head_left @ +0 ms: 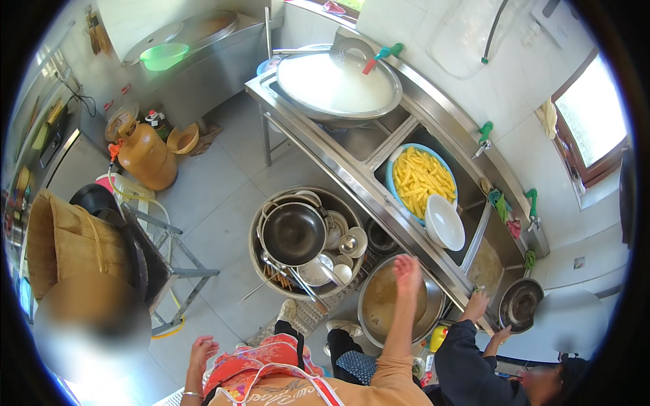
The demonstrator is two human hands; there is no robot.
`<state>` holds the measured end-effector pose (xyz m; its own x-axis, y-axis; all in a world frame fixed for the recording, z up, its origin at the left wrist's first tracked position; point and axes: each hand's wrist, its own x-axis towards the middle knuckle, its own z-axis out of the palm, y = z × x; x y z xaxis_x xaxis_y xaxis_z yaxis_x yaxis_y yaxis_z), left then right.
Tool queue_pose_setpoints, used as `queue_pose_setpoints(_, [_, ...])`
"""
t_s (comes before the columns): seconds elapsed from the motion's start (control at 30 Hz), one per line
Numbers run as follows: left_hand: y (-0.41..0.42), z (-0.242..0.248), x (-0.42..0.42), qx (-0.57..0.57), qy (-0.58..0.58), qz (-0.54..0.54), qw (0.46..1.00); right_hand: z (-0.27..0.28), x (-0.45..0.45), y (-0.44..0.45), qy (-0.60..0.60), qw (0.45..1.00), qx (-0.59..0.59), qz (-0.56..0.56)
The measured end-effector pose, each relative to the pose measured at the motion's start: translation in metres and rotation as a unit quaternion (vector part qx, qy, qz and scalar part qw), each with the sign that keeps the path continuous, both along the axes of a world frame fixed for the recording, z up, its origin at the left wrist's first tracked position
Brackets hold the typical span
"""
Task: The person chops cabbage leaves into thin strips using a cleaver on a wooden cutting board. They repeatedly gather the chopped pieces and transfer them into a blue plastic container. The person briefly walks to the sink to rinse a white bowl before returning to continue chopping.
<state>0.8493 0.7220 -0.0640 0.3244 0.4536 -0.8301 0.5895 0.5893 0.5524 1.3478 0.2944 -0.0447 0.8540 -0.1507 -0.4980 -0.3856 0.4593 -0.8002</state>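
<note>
My right hand (407,271) is raised over a large steel basin (363,309) of murky water, fingers bent; it seems to hold nothing. Low at the left, beside the red flowered apron (244,358), hangs my left hand (203,350), fingers loosely curled and nothing seen in it. On the floor before me a wide steel tub (255,238) holds a black wok (294,233), bowls, plates, a ladle and chopsticks. In the sink, a blue basin (390,175) is full of yellow cut strips, apparently potato, with a white bowl (445,223) leaning at its rim.
A co-worker's hands (476,304) are at the sink's right end, near a dark pan (520,304). A large lidded steel pan (340,86) rests on the sink's far end. At the left stand an orange gas cylinder (147,157), a metal stand (190,272) and a wooden barrel (76,243).
</note>
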Motion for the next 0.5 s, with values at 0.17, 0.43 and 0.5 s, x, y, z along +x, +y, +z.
queue_pose_setpoints(0.17, [-0.009,-0.012,-0.079,-0.009,-0.031,0.084,0.996,-0.01,-0.091,0.139,0.062,0.976,0.08,0.19])
queue_pose_setpoints(0.43, [-0.049,-0.058,-0.263,0.005,-0.096,0.282,0.955,0.005,-0.306,0.31,0.087,0.792,0.051,0.603])
queue_pose_setpoints(0.5, [-0.061,-0.067,-0.314,0.021,-0.102,0.351,0.931,0.004,-0.371,0.34,0.088,0.728,0.01,0.68])
